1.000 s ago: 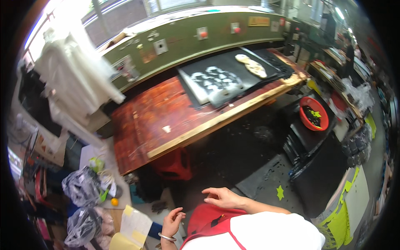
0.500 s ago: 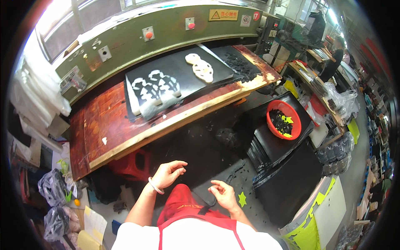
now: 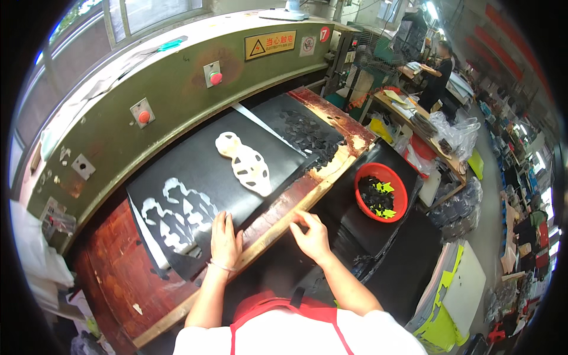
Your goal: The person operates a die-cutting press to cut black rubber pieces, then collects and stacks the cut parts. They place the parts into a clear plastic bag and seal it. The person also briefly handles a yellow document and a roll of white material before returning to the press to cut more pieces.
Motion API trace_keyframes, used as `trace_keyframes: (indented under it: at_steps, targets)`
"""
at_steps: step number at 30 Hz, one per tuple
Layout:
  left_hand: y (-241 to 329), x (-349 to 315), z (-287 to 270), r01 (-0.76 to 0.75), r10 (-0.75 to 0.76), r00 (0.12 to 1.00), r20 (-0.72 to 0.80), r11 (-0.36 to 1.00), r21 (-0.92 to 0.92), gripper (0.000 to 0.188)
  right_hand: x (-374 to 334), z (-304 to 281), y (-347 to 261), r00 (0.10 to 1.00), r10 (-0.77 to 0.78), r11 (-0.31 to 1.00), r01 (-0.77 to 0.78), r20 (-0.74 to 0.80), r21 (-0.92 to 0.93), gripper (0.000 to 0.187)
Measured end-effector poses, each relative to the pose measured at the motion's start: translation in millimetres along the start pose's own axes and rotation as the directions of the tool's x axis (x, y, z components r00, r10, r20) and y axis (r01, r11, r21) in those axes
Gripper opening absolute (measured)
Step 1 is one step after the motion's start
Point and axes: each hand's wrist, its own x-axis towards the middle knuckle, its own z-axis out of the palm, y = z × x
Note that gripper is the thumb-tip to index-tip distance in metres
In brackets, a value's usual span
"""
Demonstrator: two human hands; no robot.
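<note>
A black sheet lies on the red-brown wooden table, with a group of cut-out openings toward its left end. Farther right on the sheet rests a cream-coloured shaped piece with several dark holes. My left hand is open, its fingers stretched onto the near edge of the sheet. By the table's pale wooden front edge is my right hand, its fingers loosely bent and apart, holding nothing I can see.
Small black scraps cover the table's far right end. A red bowl of black and yellow-green pieces stands on stacked black sheets at the right. Behind the table runs a green machine beam with red buttons. Another person stands at the far right.
Both my hands have moved forward to the table, the left one now on the black sheet. The view has come closer to the table. The cream piece still lies on the sheet.
</note>
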Motion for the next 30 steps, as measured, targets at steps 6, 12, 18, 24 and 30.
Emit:
trace_keyframes:
  at_steps: [6, 12, 18, 24, 30]
  targets:
    - [3.8, 5.6, 10.8, 0.108, -0.117, 0.982, 0.145, 0.992, 0.072, 0.073, 111.3, 73.3, 5.2, 0.953, 0.046, 0.972, 0.027, 0.301, -0.233, 0.09]
    - [17.7, 31.1, 21.0, 0.248, -0.277, 0.956, 0.098, 0.94, 0.236, 0.072, 167.3, 114.9, 25.0, 0.796, 0.038, 0.951, 0.156, 0.604, -0.265, 0.104]
    - [54.2, 62.0, 63.5, 0.328, -0.349, 0.937, 0.003, 0.883, 0.336, 0.065, 190.8, 105.2, 32.7, 0.819, -0.106, 0.994, 0.093, 0.564, 0.051, 0.107]
    - [64.5, 89.8, 87.6, 0.349, -0.386, 0.92, 0.062, 0.882, 0.316, 0.066, 275.5, 30.5, 104.1, 0.503, 0.103, 0.192, -0.856, 0.858, 0.479, 0.084]
    - [64.7, 98.2, 81.8, 0.318, -0.369, 0.925, 0.085, 0.878, 0.357, 0.065, 331.2, -62.1, 194.4, 0.955, 0.135, 0.908, -0.225, 0.263, 0.354, 0.096]
